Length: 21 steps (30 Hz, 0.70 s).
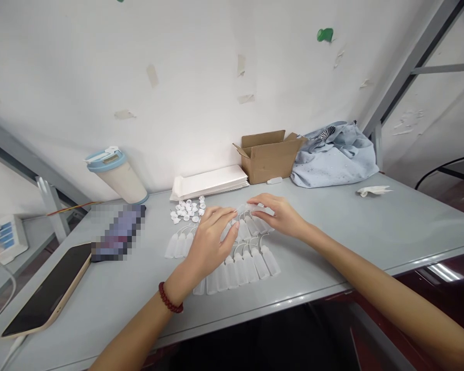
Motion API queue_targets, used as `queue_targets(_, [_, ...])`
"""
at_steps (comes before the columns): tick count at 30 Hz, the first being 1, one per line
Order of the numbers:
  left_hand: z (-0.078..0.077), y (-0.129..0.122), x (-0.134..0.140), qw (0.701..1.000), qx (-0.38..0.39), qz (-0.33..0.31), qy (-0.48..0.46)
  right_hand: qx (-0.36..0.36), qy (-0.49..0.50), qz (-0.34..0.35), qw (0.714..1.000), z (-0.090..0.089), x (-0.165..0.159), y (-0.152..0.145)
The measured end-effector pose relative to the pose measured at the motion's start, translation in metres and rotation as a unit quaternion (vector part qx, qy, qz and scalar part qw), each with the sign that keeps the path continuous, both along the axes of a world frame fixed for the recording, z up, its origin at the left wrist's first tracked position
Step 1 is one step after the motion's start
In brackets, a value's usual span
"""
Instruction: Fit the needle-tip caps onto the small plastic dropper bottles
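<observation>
Between the thumb and fingers of my right hand [278, 214] is a small translucent plastic bottle [265, 209], held sideways just above the table. My left hand [212, 237] reaches in from the other side with its fingers stretched out and the thumb apart. Its fingertips are close to the bottle's left end; whether they touch it I cannot tell. Under and in front of both hands lie rows of similar bottles [251, 265] with thin looped strips at their necks, partly covered by my left hand. A pile of small white caps [187, 208] sits behind my left hand.
Along the wall stand a tumbler [119, 178], a stack of white sheets [211, 182], an open cardboard box [272, 159] and a light blue cloth bag [334, 157]. A phone [50, 288] and a blurred dark pouch [119, 234] lie left; a crumpled tissue [373, 191] lies right.
</observation>
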<state>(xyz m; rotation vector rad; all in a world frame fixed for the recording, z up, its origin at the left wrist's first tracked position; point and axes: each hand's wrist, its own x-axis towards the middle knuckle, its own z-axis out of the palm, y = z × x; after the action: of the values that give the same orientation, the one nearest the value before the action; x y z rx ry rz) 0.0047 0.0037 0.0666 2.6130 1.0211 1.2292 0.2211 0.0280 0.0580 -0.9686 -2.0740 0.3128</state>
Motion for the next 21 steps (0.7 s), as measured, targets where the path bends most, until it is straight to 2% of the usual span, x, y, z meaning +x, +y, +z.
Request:
queue_targets(9, [0.001, -0.008, 0.005, 0.997, 0.024, -0.062, -0.046, -0.027, 0.037, -0.006, 0.999, 0.004, -0.002, -0.002])
queue_targets(15, [0.004, -0.009, 0.005, 0.997, -0.004, -0.056, -0.054, -0.085, 0.084, 0.000, 0.993, 0.012, -0.004, -0.007])
queue_targets(21, [0.003, -0.010, 0.005, 0.998, -0.031, -0.046, -0.026, -0.165, 0.146, 0.046, 0.974, 0.015, -0.007, -0.011])
